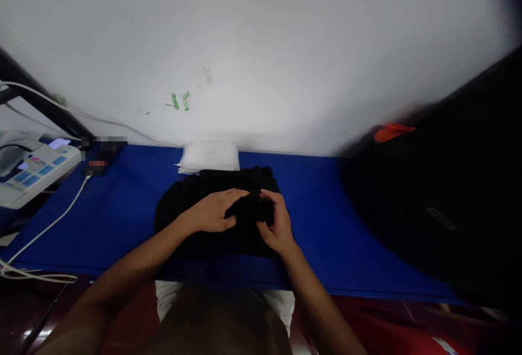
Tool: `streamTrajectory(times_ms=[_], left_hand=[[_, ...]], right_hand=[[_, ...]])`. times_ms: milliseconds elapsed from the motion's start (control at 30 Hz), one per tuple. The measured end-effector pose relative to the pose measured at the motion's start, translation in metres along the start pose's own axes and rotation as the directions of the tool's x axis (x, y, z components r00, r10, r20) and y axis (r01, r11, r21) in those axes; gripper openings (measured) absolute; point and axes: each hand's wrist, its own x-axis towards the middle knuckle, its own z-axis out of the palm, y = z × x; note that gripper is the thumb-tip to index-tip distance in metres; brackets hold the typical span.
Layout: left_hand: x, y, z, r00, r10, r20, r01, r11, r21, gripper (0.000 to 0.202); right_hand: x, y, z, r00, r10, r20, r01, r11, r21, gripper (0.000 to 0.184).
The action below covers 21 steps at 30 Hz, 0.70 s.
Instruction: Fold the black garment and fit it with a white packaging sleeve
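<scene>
A bunched piece of black cloth (183,194) lies on the blue table surface (318,224) in front of me. My left hand (218,211) grips a fold of it from the left, fingers and thumb curled around the fabric. From the right, my right hand (278,222) pinches the same raised fold, with its thumb toward me. The hands are a short way apart, the gathered cloth between them. Dim light and dark folds hide the fingertips and what kind of garment or cloth it is.
Behind the cloth, a stack of flat white plastic bags (210,156) lies against the wall. A white power strip (44,173) and a white cable (61,216) are at the left. A large black mass (428,197) with an orange piece (393,132) covers the right side.
</scene>
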Motion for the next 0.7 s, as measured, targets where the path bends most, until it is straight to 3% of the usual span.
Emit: streamTrajectory(times_ms=[133, 333, 433, 533, 600, 700], left_hand=[[0.001, 0.001, -0.001, 0.998, 0.065, 0.027, -0.065, 0.998, -0.024, 0.059], [0.003, 0.001, 0.001, 0.996, 0.085, 0.019, -0.084, 0.995, -0.051, 0.059], [0.005, 0.000, 0.003, 0.991, 0.086, -0.100, -0.094, 0.992, -0.084, 0.056], [0.007, -0.003, 0.006, 0.968, 0.016, -0.249, -0.045, 0.993, -0.113, 0.052], [0.008, -0.005, 0.008, 0.959, -0.030, -0.281, -0.007, 0.991, -0.131, 0.052], [0.007, -0.005, 0.009, 0.968, -0.053, -0.244, 0.021, 0.991, -0.134, 0.051]], right_hand=[[0.000, 0.002, -0.002, 0.998, 0.055, -0.036, -0.053, 0.997, 0.058, 0.056], [-0.003, 0.002, -0.008, 0.979, 0.007, 0.204, -0.039, 0.988, 0.150, 0.061], [-0.004, 0.002, -0.012, 0.970, 0.005, 0.245, -0.043, 0.988, 0.150, 0.057], [-0.004, 0.002, -0.012, 0.968, 0.021, 0.251, -0.065, 0.983, 0.169, 0.058], [-0.005, 0.002, -0.009, 0.963, 0.062, 0.261, -0.104, 0.983, 0.153, 0.071], [-0.005, 0.003, -0.002, 0.950, 0.182, 0.254, -0.210, 0.974, 0.086, 0.087]])
